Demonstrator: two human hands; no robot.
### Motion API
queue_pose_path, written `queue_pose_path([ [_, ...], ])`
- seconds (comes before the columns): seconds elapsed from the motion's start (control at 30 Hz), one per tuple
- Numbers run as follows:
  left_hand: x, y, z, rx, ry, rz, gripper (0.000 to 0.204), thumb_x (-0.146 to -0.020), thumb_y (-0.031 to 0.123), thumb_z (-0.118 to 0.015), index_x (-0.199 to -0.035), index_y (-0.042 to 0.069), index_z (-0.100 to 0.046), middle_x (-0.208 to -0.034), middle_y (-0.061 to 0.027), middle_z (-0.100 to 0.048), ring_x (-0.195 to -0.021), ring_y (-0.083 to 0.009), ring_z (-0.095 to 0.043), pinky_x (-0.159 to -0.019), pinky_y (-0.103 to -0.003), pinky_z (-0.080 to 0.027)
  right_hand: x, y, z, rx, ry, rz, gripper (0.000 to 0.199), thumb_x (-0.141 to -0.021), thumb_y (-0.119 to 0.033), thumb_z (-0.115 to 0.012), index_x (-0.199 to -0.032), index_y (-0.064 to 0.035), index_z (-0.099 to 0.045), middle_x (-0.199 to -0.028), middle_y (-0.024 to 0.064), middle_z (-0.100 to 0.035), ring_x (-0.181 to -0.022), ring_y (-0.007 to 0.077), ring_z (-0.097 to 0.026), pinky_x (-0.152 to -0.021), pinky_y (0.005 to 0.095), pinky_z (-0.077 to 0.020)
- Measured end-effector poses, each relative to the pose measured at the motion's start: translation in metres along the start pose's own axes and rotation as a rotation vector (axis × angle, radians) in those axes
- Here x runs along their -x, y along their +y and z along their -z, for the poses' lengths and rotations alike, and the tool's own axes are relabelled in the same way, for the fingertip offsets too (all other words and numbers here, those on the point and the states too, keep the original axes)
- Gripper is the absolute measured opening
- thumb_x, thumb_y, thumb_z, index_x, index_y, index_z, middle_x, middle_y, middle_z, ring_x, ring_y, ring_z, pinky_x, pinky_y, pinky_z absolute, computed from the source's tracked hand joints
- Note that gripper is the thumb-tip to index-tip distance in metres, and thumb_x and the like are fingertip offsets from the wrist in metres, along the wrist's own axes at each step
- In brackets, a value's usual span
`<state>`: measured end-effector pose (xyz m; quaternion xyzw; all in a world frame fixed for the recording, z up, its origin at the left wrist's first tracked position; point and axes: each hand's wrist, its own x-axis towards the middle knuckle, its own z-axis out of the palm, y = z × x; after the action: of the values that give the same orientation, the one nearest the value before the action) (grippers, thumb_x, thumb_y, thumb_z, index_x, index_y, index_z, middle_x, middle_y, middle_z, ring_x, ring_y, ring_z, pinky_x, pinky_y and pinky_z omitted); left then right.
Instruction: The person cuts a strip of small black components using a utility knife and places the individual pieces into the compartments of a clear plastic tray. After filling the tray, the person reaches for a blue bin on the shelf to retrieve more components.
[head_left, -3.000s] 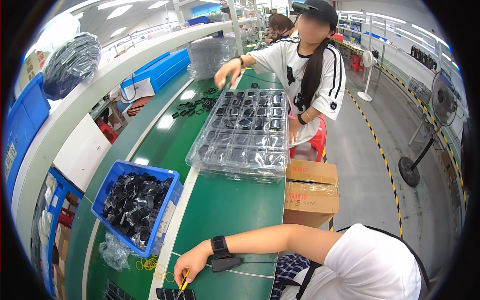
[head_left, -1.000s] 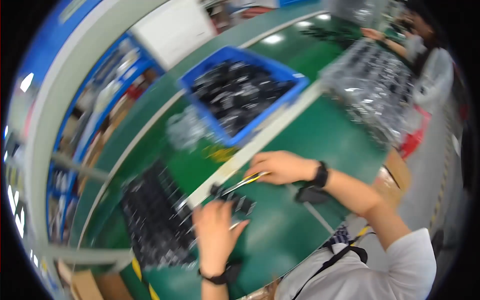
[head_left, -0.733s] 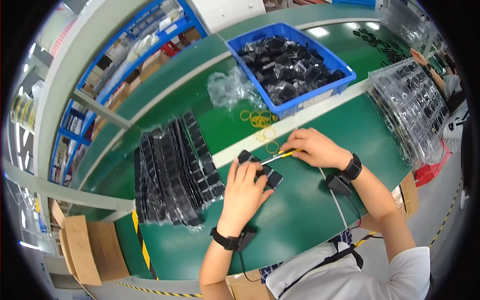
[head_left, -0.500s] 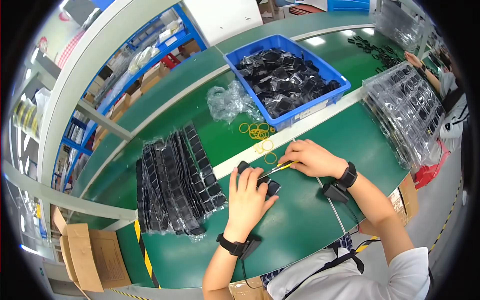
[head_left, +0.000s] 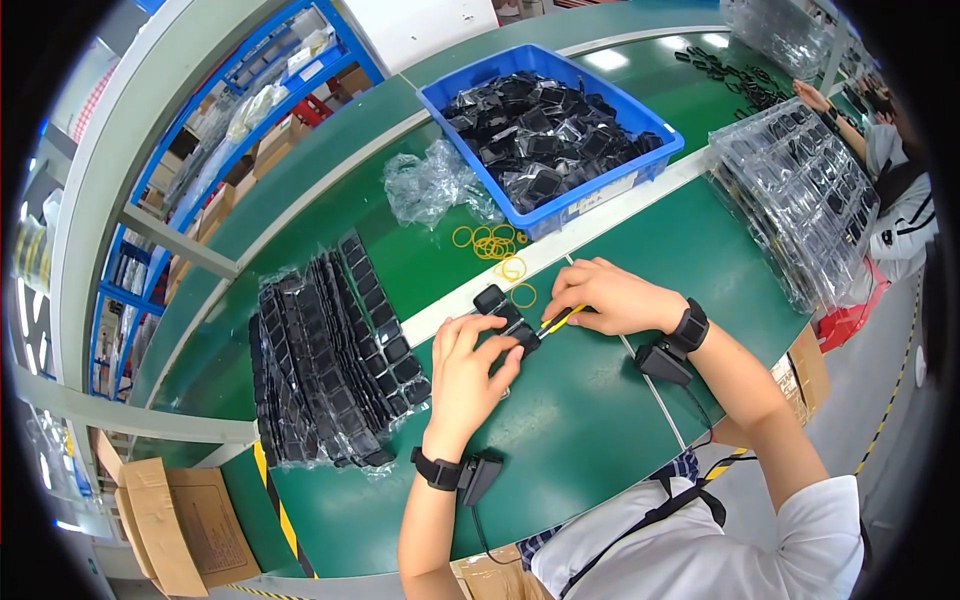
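A short strip of black square pieces (head_left: pixel 491 300) lies on the green worktable in front of me. My left hand (head_left: pixel 462 372) grips its near left side, with the fingertips pressed on the pieces. A slim utility knife (head_left: pixel 562 319) with a yellow and black handle is pinched in my right hand (head_left: pixel 622 298). Its tip points left and touches or nearly touches the strip's right edge; the exact contact is too small to tell. Several yellow rubber bands (head_left: pixel 492 246) lie just beyond the strip. To the left rest many long strips of black squares in clear plastic (head_left: pixel 330 365).
A blue bin (head_left: pixel 545 222) of wrapped black pieces stands beyond my hands, beside crumpled clear plastic (head_left: pixel 430 187). Clear trays (head_left: pixel 795 205) are stacked at right. Another person's hand (head_left: pixel 812 97) is near loose black parts (head_left: pixel 735 82). A cardboard box (head_left: pixel 190 530) sits lower left.
The view has shifted slightly, moving the scene left and up. My left fingers have slid toward the strip's near end, uncovering its far squares. The knife tip has drawn back to the strip's right edge.
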<state>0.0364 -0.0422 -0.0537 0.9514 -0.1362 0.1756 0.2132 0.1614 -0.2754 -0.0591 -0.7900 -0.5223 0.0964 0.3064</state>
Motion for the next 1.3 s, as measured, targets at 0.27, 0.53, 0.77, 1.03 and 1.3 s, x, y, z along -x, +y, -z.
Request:
queue_pose_path([
  [0.27, -0.009, -0.012, -0.009, 0.114, 0.002, 0.099, 0.014, -0.076, 0.018, -0.078, -0.088, 0.011, -0.073, -0.102, -0.0020, -0.067, -0.105, -0.0250, -0.057, -0.096, -0.039, -0.043, 0.001, -0.002, 0.005, -0.012, -0.048, -0.025, 0.024, -0.084, -0.013, -0.069, -0.108, -0.0187, -0.071, -0.102, 0.0003, -0.059, -0.103, 0.0201, -0.055, -0.094, 0.0365, -0.0370],
  [0.53, -0.010, -0.017, -0.013, 0.190, -0.022, 0.198, 0.015, -0.072, 0.017, -0.082, -0.084, 0.011, -0.074, -0.101, -0.0008, -0.068, -0.104, -0.0236, -0.057, -0.095, -0.038, -0.043, -0.003, 0.000, -0.006, 0.024, 0.026, 0.028, 0.028, -0.084, -0.010, -0.069, -0.109, -0.0216, -0.072, -0.100, -0.0009, -0.058, -0.099, 0.0202, -0.055, -0.095, 0.0373, -0.0370],
  [0.77, -0.011, -0.020, -0.012, 0.236, -0.055, 0.223, 0.015, -0.072, 0.017, -0.082, -0.083, 0.012, -0.075, -0.100, -0.0002, -0.068, -0.105, -0.0233, -0.056, -0.095, -0.038, -0.043, -0.010, 0.007, -0.010, 0.000, 0.038, 0.106, 0.027, -0.085, -0.009, -0.067, -0.108, -0.0213, -0.073, -0.100, -0.0010, -0.058, -0.102, 0.0204, -0.056, -0.113, 0.0468, -0.0293],
  [1.03, -0.010, -0.016, -0.011, 0.218, -0.055, 0.214, 0.015, -0.072, 0.016, -0.082, -0.084, 0.011, -0.075, -0.100, -0.0006, -0.068, -0.106, -0.0236, -0.056, -0.095, -0.038, -0.043, 0.006, 0.020, 0.018, 0.049, -0.029, 0.115, 0.027, -0.083, -0.010, -0.068, -0.106, -0.0215, -0.074, -0.098, -0.0002, -0.059, -0.100, 0.0219, -0.055, -0.107, 0.0440, -0.0329],
  [1.3, 0.002, -0.037, 0.005, 0.289, -0.011, 0.332, 0.013, -0.075, 0.014, -0.080, -0.085, 0.008, -0.073, -0.101, -0.0065, -0.069, -0.107, -0.0266, -0.057, -0.093, -0.038, -0.045, 0.003, 0.019, 0.019, -0.015, 0.143, -0.040, 0.026, -0.085, -0.012, -0.067, -0.109, -0.0180, -0.073, -0.100, 0.0008, -0.059, -0.104, 0.0230, -0.056, -0.101, 0.0413, -0.0383],
])
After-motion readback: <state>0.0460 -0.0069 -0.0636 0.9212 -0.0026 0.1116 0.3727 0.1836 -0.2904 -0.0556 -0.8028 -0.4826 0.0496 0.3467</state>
